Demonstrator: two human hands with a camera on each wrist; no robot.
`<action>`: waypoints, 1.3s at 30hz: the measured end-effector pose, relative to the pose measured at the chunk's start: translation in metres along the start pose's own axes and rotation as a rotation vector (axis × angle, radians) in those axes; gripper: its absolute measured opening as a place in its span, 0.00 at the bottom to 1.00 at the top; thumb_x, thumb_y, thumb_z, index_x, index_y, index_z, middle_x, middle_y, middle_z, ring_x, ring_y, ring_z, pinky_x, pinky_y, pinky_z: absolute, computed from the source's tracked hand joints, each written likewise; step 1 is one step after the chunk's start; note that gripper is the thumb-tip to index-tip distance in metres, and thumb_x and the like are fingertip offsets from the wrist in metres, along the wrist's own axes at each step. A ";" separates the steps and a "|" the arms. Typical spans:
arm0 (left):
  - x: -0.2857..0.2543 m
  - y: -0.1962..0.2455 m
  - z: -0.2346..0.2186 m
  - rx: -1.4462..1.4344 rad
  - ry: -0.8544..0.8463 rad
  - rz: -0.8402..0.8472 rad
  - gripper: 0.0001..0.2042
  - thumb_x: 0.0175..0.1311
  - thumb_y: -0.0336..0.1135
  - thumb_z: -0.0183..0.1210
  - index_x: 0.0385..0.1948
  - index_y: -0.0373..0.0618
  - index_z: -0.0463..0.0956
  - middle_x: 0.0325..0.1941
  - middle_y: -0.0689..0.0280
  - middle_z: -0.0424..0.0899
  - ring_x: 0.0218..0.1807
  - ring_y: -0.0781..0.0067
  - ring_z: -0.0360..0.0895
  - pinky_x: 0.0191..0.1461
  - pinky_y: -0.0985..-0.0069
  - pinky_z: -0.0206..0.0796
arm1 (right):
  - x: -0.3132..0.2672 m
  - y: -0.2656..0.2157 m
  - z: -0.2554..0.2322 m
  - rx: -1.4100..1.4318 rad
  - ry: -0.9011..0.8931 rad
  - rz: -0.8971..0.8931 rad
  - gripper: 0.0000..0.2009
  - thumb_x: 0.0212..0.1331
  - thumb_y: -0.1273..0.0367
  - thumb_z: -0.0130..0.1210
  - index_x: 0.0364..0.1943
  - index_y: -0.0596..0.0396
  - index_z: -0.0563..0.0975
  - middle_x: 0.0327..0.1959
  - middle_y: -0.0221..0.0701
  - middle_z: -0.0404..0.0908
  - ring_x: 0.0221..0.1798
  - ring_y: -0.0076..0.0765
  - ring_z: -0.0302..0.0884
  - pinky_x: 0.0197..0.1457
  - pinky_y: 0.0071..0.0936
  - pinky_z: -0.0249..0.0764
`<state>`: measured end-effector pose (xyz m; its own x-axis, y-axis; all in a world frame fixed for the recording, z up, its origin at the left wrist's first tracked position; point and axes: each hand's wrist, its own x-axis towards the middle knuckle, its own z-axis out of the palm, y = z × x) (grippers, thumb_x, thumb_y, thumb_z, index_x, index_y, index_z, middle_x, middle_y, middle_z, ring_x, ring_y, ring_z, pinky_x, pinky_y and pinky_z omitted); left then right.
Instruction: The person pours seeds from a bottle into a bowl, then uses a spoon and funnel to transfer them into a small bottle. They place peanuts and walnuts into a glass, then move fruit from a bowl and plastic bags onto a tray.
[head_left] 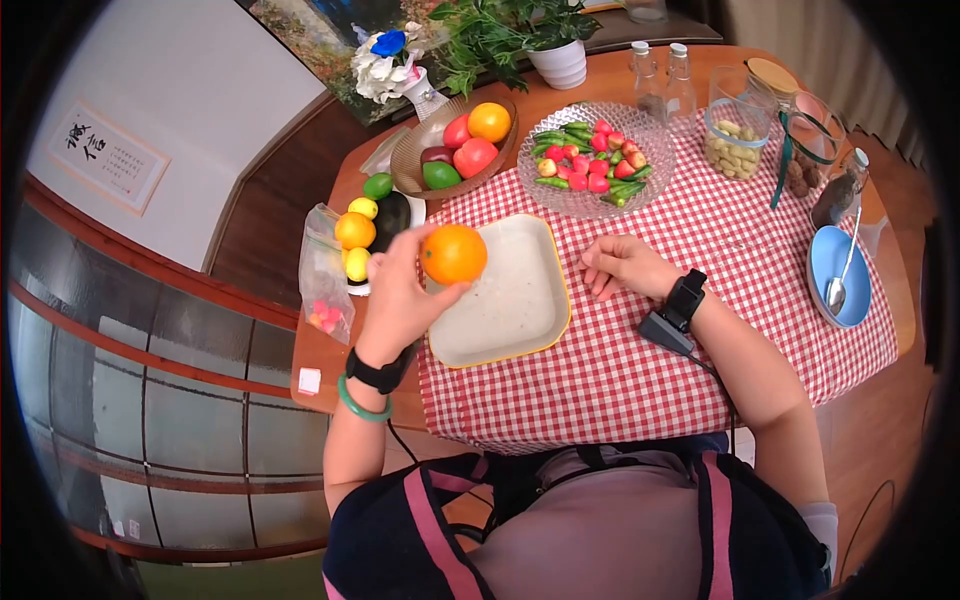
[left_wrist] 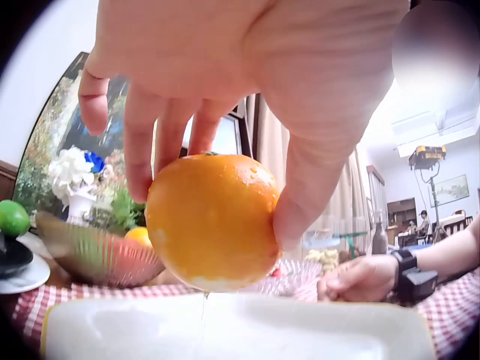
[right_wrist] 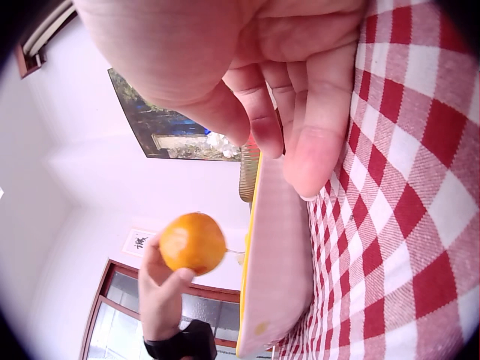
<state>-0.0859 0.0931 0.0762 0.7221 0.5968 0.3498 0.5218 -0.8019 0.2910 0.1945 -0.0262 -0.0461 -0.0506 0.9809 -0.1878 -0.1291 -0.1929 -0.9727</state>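
My left hand (head_left: 398,290) grips an orange (head_left: 454,254) between thumb and fingers, above the left part of a white rectangular tray (head_left: 505,335) with a yellow rim. In the left wrist view the orange (left_wrist: 214,225) looks wet, and a thin drip hangs from its underside over the tray (left_wrist: 240,326). Nothing is in my right hand (head_left: 630,266), which lies on the checked cloth just right of the tray with its fingers loosely curled. The right wrist view shows these fingers (right_wrist: 315,154) close to the tray's side wall (right_wrist: 277,247).
A fruit bowl (head_left: 405,165) and a glass bowl (head_left: 535,190) of small red and green produce stand behind the tray. To the left are lemons (head_left: 358,265) and a plastic bag (head_left: 318,270). Jars (head_left: 735,150), bottles (head_left: 680,95) and a blue bowl (head_left: 822,260) stand right.
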 end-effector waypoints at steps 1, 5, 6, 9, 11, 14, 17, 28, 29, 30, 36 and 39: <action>0.003 0.006 -0.008 -0.002 0.082 0.047 0.34 0.39 0.39 0.72 0.52 0.45 0.67 0.48 0.61 0.75 0.49 0.63 0.73 0.52 0.68 0.54 | 0.000 0.000 0.000 0.001 -0.003 0.001 0.13 0.68 0.64 0.46 0.41 0.60 0.75 0.30 0.30 0.78 0.29 0.24 0.79 0.34 0.21 0.80; 0.012 0.035 -0.028 -0.074 0.438 0.018 0.33 0.39 0.36 0.73 0.52 0.43 0.68 0.49 0.60 0.76 0.48 0.62 0.73 0.55 0.66 0.57 | 0.001 0.001 -0.001 0.014 -0.008 -0.003 0.12 0.68 0.64 0.46 0.40 0.60 0.74 0.30 0.31 0.78 0.29 0.24 0.79 0.35 0.21 0.80; 0.013 0.035 -0.021 -0.138 0.390 0.034 0.33 0.39 0.37 0.72 0.51 0.43 0.68 0.49 0.60 0.76 0.48 0.61 0.73 0.55 0.67 0.57 | 0.000 0.001 0.000 0.022 -0.004 -0.008 0.12 0.68 0.64 0.47 0.40 0.60 0.74 0.29 0.31 0.78 0.29 0.24 0.78 0.34 0.21 0.80; 0.006 0.024 0.009 -0.067 0.061 0.065 0.31 0.40 0.42 0.71 0.50 0.43 0.69 0.47 0.59 0.77 0.50 0.61 0.74 0.53 0.67 0.57 | 0.000 0.001 0.000 0.036 0.006 -0.019 0.12 0.68 0.64 0.47 0.39 0.61 0.75 0.28 0.31 0.78 0.28 0.24 0.78 0.33 0.21 0.80; 0.003 0.022 0.027 0.002 -0.094 0.076 0.32 0.40 0.44 0.71 0.50 0.44 0.70 0.46 0.59 0.78 0.50 0.62 0.74 0.52 0.67 0.59 | -0.001 0.002 0.001 0.031 0.002 -0.019 0.12 0.68 0.64 0.47 0.38 0.60 0.75 0.28 0.31 0.78 0.28 0.24 0.78 0.34 0.21 0.80; 0.027 -0.006 0.033 -0.180 0.087 -0.097 0.32 0.40 0.42 0.73 0.49 0.42 0.69 0.47 0.59 0.77 0.41 0.66 0.78 0.42 0.69 0.69 | 0.001 0.003 0.000 0.033 -0.003 -0.020 0.12 0.68 0.64 0.47 0.39 0.60 0.74 0.28 0.31 0.78 0.28 0.24 0.78 0.34 0.21 0.79; 0.071 -0.031 0.016 -0.403 0.341 -0.230 0.33 0.45 0.43 0.72 0.48 0.33 0.66 0.45 0.55 0.77 0.35 0.74 0.77 0.35 0.79 0.71 | 0.000 0.001 0.001 0.037 -0.003 -0.015 0.12 0.68 0.64 0.47 0.39 0.60 0.74 0.29 0.31 0.78 0.28 0.24 0.78 0.34 0.21 0.79; 0.131 -0.138 0.042 -0.670 0.330 -0.743 0.36 0.55 0.41 0.66 0.59 0.35 0.55 0.46 0.54 0.76 0.36 0.70 0.80 0.38 0.75 0.74 | 0.000 0.001 -0.001 0.044 -0.003 -0.006 0.12 0.68 0.64 0.47 0.39 0.60 0.74 0.29 0.30 0.78 0.28 0.24 0.79 0.34 0.21 0.80; 0.131 -0.144 0.046 -0.676 0.322 -0.740 0.36 0.56 0.37 0.64 0.63 0.38 0.51 0.46 0.55 0.76 0.41 0.68 0.79 0.40 0.74 0.74 | 0.000 0.000 -0.001 0.040 -0.006 -0.006 0.12 0.68 0.64 0.47 0.39 0.60 0.74 0.29 0.30 0.78 0.28 0.24 0.79 0.34 0.21 0.80; 0.130 -0.152 0.048 -0.620 0.310 -0.700 0.35 0.56 0.36 0.63 0.63 0.39 0.52 0.46 0.55 0.76 0.41 0.67 0.79 0.41 0.74 0.73 | 0.000 0.001 -0.001 0.037 -0.011 -0.005 0.12 0.68 0.64 0.47 0.39 0.60 0.74 0.29 0.31 0.78 0.28 0.24 0.79 0.34 0.21 0.80; 0.096 -0.205 0.026 -0.075 0.329 -0.483 0.19 0.48 0.31 0.63 0.45 0.41 0.76 0.44 0.54 0.81 0.50 0.56 0.77 0.51 0.69 0.69 | -0.001 -0.003 0.000 0.030 -0.011 0.023 0.11 0.69 0.66 0.44 0.42 0.61 0.73 0.32 0.32 0.78 0.31 0.25 0.79 0.36 0.23 0.81; 0.073 -0.196 0.012 0.309 0.319 -0.555 0.15 0.48 0.33 0.62 0.41 0.50 0.79 0.41 0.61 0.83 0.50 0.57 0.76 0.55 0.57 0.58 | -0.001 -0.003 0.000 0.027 -0.010 0.017 0.12 0.69 0.66 0.44 0.41 0.62 0.73 0.32 0.32 0.77 0.31 0.26 0.79 0.36 0.23 0.81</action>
<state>-0.1300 0.2932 0.0340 0.1688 0.8607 0.4802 0.9132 -0.3199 0.2523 0.1950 -0.0265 -0.0427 -0.0630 0.9771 -0.2032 -0.1549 -0.2107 -0.9652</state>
